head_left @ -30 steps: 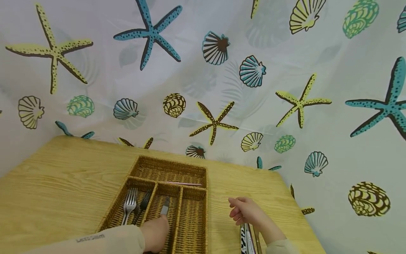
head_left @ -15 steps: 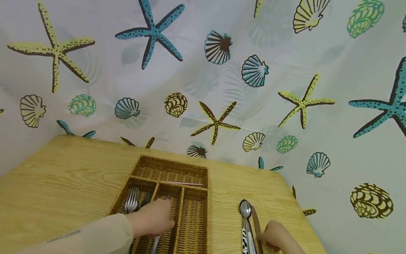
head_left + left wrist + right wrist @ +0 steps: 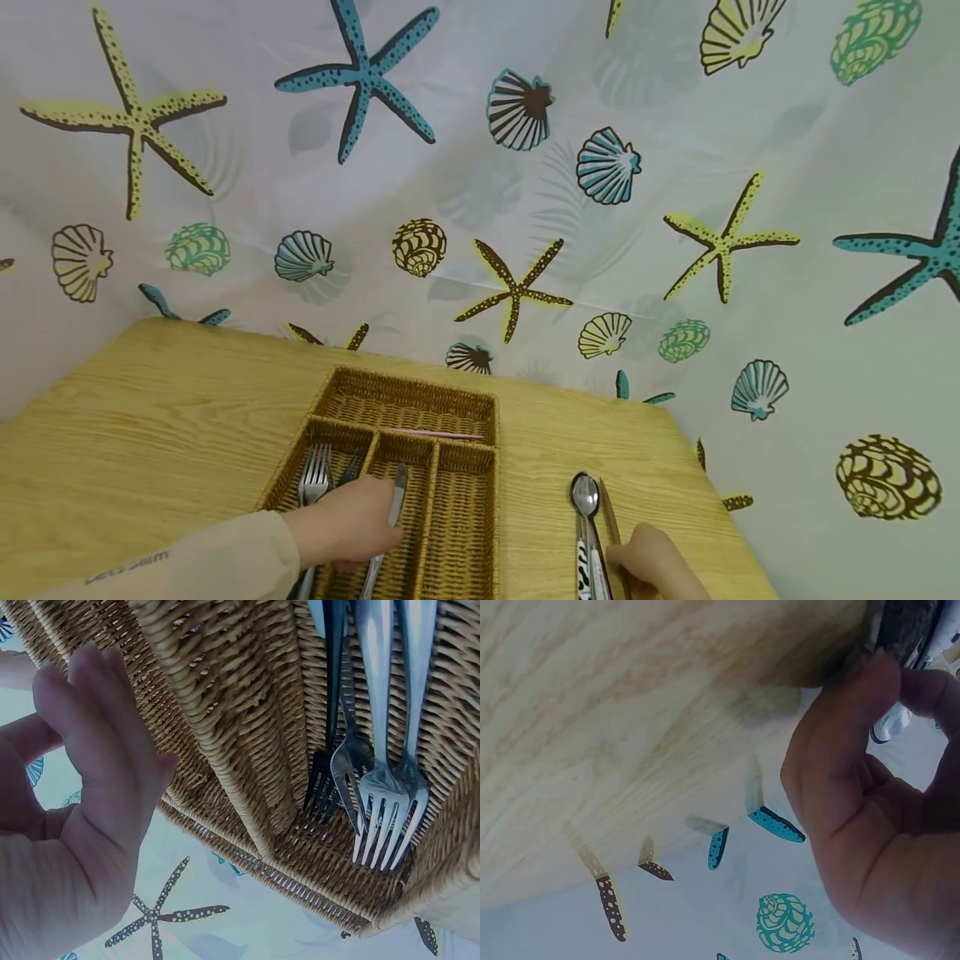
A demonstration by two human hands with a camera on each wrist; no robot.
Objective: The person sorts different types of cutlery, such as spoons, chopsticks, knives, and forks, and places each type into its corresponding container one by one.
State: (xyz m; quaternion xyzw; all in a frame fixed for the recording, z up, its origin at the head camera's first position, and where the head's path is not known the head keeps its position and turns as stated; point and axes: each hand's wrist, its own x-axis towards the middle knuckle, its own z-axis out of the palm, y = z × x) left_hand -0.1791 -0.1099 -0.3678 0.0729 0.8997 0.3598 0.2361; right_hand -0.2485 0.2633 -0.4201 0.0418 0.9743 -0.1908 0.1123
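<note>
My left hand [image 3: 348,521] hovers over the middle compartment of the wicker cutlery tray [image 3: 497,500], above a silver table knife [image 3: 398,492] lying there. In the left wrist view its fingers [image 3: 105,742] are loosely bent, with nothing seen between them. On the table right of the tray, my right hand [image 3: 652,558] pinches a knife [image 3: 609,508] between thumb and forefinger; its lower part is hidden. Beside it lie two spoons, the nearer a silver spoon [image 3: 585,496] overlapping a dark-rimmed one. Several forks [image 3: 382,795] fill the left compartment.
A thin pink stick [image 3: 435,434] lies in the tray's back compartment. The right compartment's woven floor [image 3: 459,517] shows bare. Behind the wooden table [image 3: 180,392] hangs a white cloth [image 3: 450,183] printed with starfish and shells.
My left hand has let go of the table knife, which rests in the middle compartment. My right hand has come down beside the spoons and taken hold of the other knife, tilting it slightly.
</note>
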